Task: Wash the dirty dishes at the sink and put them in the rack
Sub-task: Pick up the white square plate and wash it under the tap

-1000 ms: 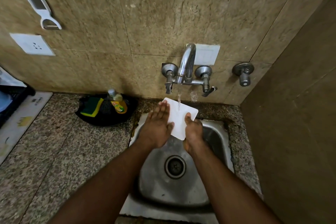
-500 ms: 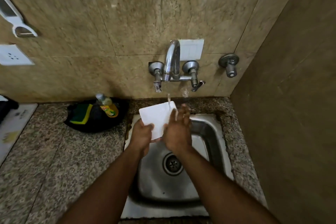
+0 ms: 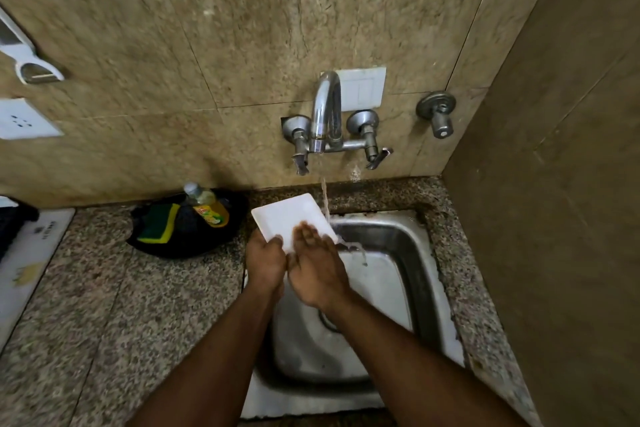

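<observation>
L hand (image 3: 265,262) grips plate (image 3: 284,217), R hand (image 3: 317,265) flat on it — soap bottle (image 3: 207,206) nearby.

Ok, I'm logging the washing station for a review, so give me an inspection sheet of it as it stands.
Surface: speckled granite counter around a steel sink.
Job's things: white rectangular plate held over the sink's left rim, its right edge under the running chrome tap.
Clutter: yellow dish-soap bottle and green-and-yellow sponge in a black bowl.
Grippers: left hand grips the plate's near corner; right hand lies flat on its face.
Cables: nothing seen.
Surroundings: tiled wall, white socket, white switch plate.
</observation>
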